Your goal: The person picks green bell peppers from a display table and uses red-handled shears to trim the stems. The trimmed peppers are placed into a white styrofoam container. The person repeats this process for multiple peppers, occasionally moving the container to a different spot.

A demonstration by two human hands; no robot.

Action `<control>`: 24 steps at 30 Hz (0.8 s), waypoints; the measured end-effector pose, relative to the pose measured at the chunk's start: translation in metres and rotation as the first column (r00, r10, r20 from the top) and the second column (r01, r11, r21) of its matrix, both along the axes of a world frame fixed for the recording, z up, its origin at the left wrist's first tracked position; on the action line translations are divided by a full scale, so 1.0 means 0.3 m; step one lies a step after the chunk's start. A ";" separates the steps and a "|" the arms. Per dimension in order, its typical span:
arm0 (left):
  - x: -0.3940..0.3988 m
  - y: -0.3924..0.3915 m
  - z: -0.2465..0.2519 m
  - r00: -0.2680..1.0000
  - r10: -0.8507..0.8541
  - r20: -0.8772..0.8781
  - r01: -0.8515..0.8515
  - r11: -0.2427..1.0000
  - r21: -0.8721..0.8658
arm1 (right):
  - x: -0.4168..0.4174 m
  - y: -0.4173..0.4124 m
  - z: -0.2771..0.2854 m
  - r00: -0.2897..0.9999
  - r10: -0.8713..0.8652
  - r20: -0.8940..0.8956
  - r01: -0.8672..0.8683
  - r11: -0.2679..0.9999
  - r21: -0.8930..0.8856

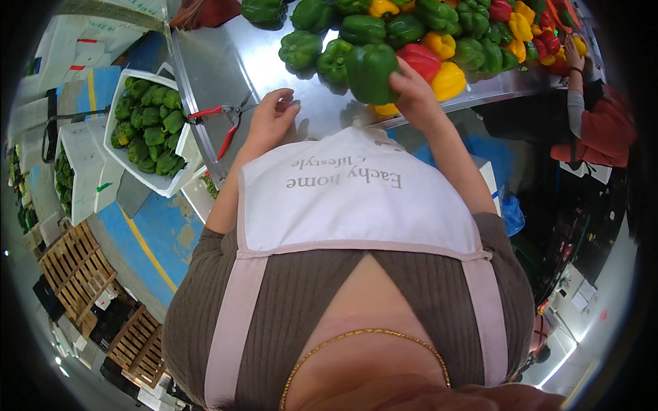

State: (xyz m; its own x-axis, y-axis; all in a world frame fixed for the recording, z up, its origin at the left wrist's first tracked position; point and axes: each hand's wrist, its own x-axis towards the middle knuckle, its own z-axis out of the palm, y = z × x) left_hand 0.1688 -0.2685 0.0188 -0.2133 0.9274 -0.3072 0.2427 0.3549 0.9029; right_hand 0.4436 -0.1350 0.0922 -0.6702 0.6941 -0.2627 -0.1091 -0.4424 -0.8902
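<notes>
My right hand grips a large green bell pepper by its side, over the near edge of the metal table. Left of it, my left hand rests over the tabletop with loosely curled fingers and nothing in it. Beside that hand lie red-handled pruning shears with their handles spread. A red bell pepper and a yellow bell pepper lie just behind my right hand. More green bell peppers sit further back on the table.
The metal table has a raised rim. A white foam box of green peppers stands off its left end, near another foam box. A co-worker's hand touches peppers at the far right. Wooden pallets stand lower left.
</notes>
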 end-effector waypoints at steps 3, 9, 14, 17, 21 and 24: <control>0.007 0.023 0.007 1.000 -0.012 0.021 0.012 1.000 -0.007 | 0.001 0.015 0.028 0.973 -0.164 -0.161 0.113 0.952 -0.285; 0.038 0.066 0.100 0.907 -0.021 0.420 0.034 0.999 -0.025 | -0.093 -0.020 0.013 0.966 -0.210 -0.153 0.089 0.819 -0.567; 0.081 0.089 0.248 0.778 -0.023 0.628 0.051 0.998 -0.028 | -0.198 -0.124 0.003 0.985 0.119 0.122 -0.101 0.985 -0.142; 0.074 0.082 0.202 0.626 0.060 0.777 -0.070 0.997 -0.020 | -0.184 -0.104 0.003 0.850 0.236 0.471 -0.375 0.899 0.226; 0.005 0.019 0.155 0.449 0.185 0.874 -0.307 0.951 -0.043 | -0.154 -0.063 0.044 0.669 -0.073 0.740 -0.536 0.642 0.548; -0.087 -0.011 0.129 0.397 0.205 0.895 -0.419 0.908 -0.022 | -0.005 0.009 -0.050 0.522 -0.298 0.799 -0.729 0.331 0.599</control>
